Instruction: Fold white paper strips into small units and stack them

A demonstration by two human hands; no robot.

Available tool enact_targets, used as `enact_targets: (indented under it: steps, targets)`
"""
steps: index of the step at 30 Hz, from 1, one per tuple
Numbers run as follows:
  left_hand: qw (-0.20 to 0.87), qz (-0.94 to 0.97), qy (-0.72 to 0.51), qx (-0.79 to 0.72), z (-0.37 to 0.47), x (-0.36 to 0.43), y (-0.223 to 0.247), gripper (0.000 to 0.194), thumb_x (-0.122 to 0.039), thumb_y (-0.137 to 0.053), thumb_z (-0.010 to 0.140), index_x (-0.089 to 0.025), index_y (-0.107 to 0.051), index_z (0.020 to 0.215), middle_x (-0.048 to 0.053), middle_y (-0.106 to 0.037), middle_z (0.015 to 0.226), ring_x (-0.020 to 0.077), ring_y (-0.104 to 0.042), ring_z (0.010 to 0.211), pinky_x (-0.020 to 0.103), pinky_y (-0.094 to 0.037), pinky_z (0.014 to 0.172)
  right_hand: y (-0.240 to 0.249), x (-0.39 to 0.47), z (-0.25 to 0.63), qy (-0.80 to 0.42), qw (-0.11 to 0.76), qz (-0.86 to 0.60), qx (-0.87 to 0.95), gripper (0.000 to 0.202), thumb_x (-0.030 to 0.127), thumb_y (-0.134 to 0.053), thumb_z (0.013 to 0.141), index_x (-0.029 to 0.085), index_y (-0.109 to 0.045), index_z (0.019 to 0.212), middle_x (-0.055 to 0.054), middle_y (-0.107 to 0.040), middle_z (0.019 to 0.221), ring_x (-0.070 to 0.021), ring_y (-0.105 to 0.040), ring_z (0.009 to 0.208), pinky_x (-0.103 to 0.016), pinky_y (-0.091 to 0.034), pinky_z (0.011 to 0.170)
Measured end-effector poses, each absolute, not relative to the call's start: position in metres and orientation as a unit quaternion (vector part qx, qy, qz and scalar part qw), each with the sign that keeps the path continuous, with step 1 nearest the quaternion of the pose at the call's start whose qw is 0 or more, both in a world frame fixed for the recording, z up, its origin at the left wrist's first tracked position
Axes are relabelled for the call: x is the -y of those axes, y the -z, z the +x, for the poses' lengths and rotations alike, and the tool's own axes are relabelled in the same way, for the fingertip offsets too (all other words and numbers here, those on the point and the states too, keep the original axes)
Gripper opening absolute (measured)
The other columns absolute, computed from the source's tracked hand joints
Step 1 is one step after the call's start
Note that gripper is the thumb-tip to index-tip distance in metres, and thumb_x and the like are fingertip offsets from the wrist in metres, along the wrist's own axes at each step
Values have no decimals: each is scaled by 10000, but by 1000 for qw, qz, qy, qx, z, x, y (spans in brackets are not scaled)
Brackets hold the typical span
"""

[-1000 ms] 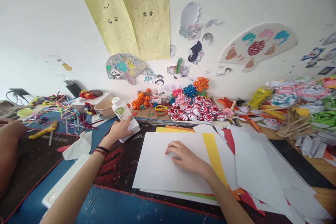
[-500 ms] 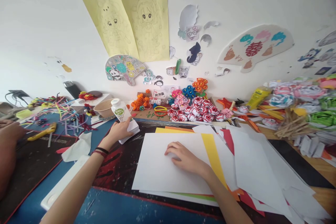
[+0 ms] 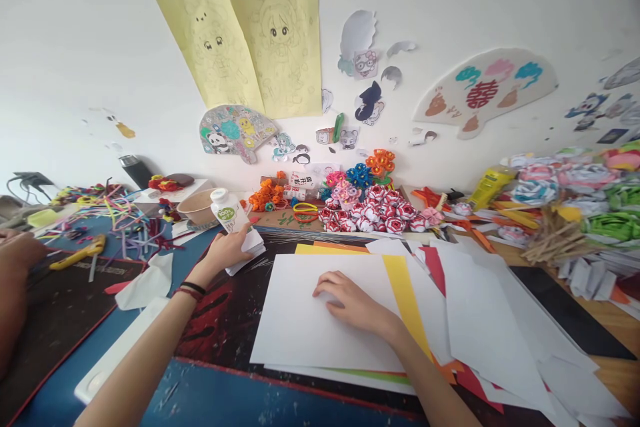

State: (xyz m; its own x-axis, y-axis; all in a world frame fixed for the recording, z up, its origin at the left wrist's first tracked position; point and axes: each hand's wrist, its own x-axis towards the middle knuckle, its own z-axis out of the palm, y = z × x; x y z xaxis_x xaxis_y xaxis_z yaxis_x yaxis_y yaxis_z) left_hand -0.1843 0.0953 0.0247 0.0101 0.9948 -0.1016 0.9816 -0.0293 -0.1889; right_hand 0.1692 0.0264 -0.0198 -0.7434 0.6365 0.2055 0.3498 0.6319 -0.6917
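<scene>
My left hand (image 3: 226, 255) reaches to a small stack of white paper pieces (image 3: 257, 240), its index finger and thumb stretched apart over them. Just behind it stands a white bottle (image 3: 227, 205) with a green label, partly hidden by the fingers. My right hand (image 3: 346, 300) rests palm down on a large white sheet (image 3: 295, 330), fingers loosely bent and apart, holding nothing. Under that sheet lie more sheets, with yellow, green and orange edges showing. A yellow strip (image 3: 404, 293) runs beside my right wrist.
At far left, another person's hand (image 3: 17, 250) is near a yellow-handled tool (image 3: 80, 252). Loose white sheets (image 3: 493, 320) spread to the right. Paper flowers (image 3: 385, 209) line the back, with a bowl (image 3: 197, 207) left of the bottle. A white power strip (image 3: 120, 350) lies by my left forearm.
Both of my hands stay in place. The view shifts very slightly; the other person's hand at far left barely moves.
</scene>
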Motion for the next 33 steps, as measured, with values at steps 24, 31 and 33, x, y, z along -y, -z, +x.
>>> enact_targets:
  steps: [24,31,33]
  targets:
    - [32,-708,-110,697,-185,-96,-24,896,-512,-557,732,-196,-142,1459,163,-668,1107,356,-626,1029,446,-398,878,19,-25,169,-325,223,-282,875,422,7,-462,738,228,-604,1068,-43,-561,1126,-202,-474,1079,-354,-385,970]
    - [33,-710,-108,695,-184,-96,-26,884,-510,-559,738,-192,-152,1456,163,-676,1090,355,-632,1018,436,-398,880,18,-25,169,-327,219,-285,874,426,8,-455,745,228,-602,1078,-50,-558,1131,-210,-472,1089,-364,-387,973]
    - [32,-711,-108,694,-184,-96,-27,878,-513,-556,743,-183,-160,1454,170,-675,1093,356,-633,1018,434,-398,882,17,-25,169,-327,218,-286,874,425,9,-457,746,230,-602,1079,-50,-557,1129,-211,-473,1089,-365,-390,971]
